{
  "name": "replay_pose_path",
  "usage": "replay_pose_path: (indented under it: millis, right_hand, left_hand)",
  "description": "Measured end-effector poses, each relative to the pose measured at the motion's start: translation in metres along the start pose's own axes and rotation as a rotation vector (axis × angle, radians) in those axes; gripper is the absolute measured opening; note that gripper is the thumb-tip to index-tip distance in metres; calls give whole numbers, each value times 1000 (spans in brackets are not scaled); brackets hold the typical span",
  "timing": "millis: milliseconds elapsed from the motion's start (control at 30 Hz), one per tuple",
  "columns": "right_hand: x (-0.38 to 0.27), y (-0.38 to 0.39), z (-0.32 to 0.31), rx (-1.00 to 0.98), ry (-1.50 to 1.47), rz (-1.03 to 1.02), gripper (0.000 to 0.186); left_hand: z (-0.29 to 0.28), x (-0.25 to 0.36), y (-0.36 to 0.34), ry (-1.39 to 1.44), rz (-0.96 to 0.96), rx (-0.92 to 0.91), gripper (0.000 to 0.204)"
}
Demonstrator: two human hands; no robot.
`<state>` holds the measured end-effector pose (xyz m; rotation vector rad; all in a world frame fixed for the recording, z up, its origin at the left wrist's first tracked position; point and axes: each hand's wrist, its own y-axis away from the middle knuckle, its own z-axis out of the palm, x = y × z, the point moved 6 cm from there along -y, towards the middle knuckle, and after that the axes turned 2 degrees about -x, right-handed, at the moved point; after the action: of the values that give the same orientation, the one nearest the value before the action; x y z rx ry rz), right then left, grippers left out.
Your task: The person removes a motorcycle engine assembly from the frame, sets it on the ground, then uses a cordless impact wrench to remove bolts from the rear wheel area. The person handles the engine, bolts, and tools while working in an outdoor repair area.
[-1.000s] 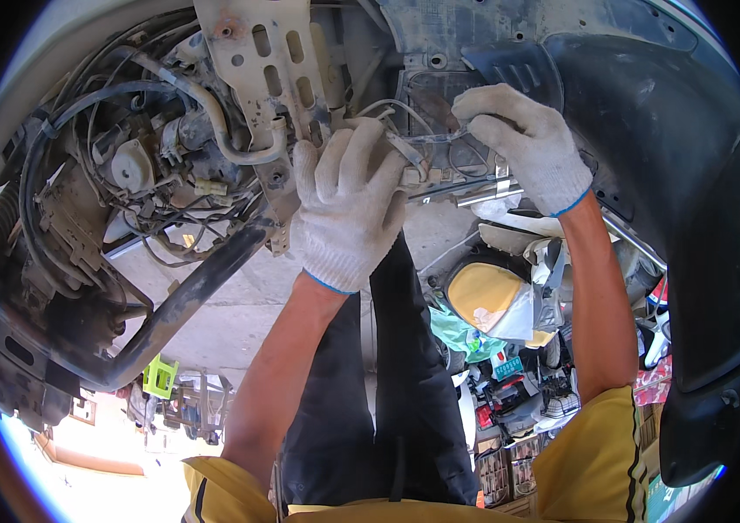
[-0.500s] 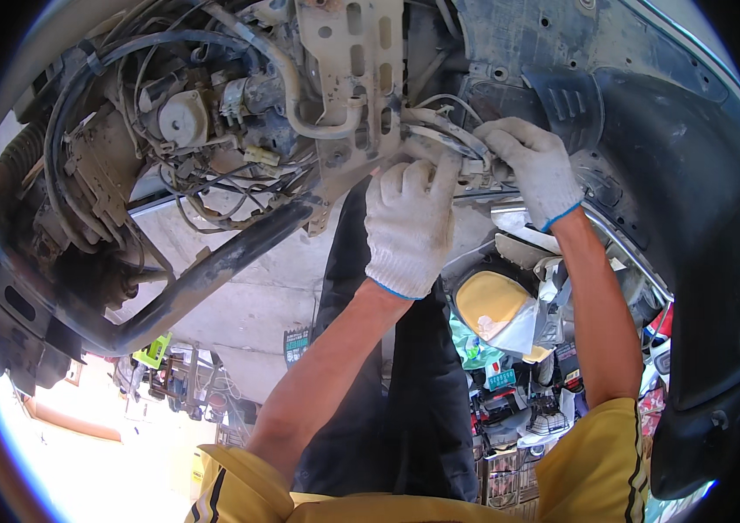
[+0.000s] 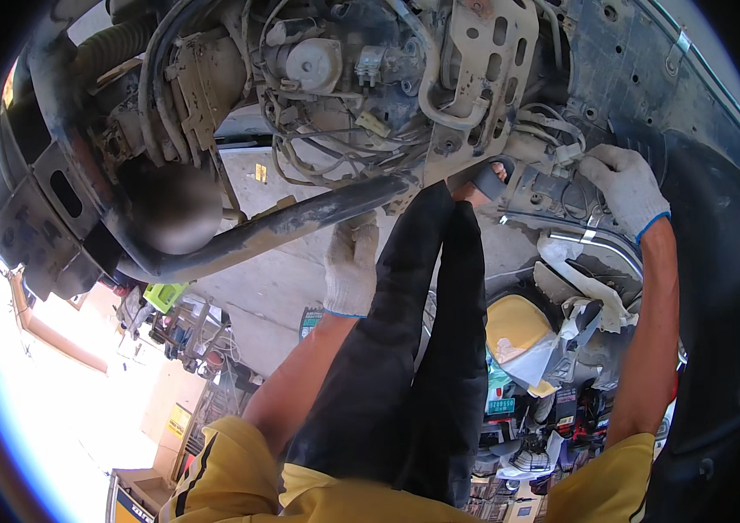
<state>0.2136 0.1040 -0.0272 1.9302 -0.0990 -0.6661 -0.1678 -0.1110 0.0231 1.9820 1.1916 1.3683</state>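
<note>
My right hand, in a white knit glove with a blue cuff, is closed, its fingertips at a pale wire connector. A bundle of dusty wires runs to that connector beside the slotted metal bracket. My left hand, gloved the same way, is below the dark, scuffed metal tube. Its fingers point up toward the tube, and their tips are partly hidden, so I cannot tell whether they grip anything.
A dusty round-capped part and loose cables hang at the upper left. Black plastic lining curves along the right. Below lie a yellow-topped container and assorted clutter. My legs stretch under the tube.
The view has shifted, so the vehicle parts sit farther right. My left hand has left the wires and dropped to below the tube. My right hand stays at the connector.
</note>
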Motion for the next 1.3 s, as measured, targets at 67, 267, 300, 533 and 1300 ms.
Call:
replay_pose_path:
  millis: [67, 267, 300, 533, 1300]
  right_hand:
    - [-6, 6, -6, 223, 27, -183, 33]
    - [-7, 0, 12, 170, -445, 35, 24]
    - [-5, -3, 15, 181, -480, 6, 25]
    - [-37, -14, -8, -71, 193, -4, 31]
    - [-6, -15, -13, 13, -297, 141, 33]
  left_hand:
    - [-14, -21, -19, 392, -111, 24, 23]
    - [-23, -35, -56, -304, 417, -38, 29]
    - [-22, -33, -59, -534, 527, -29, 30]
    - [-26, -56, -77, -543, 541, -168, 33]
    - [-29, -61, -93, 96, 13, -316, 30]
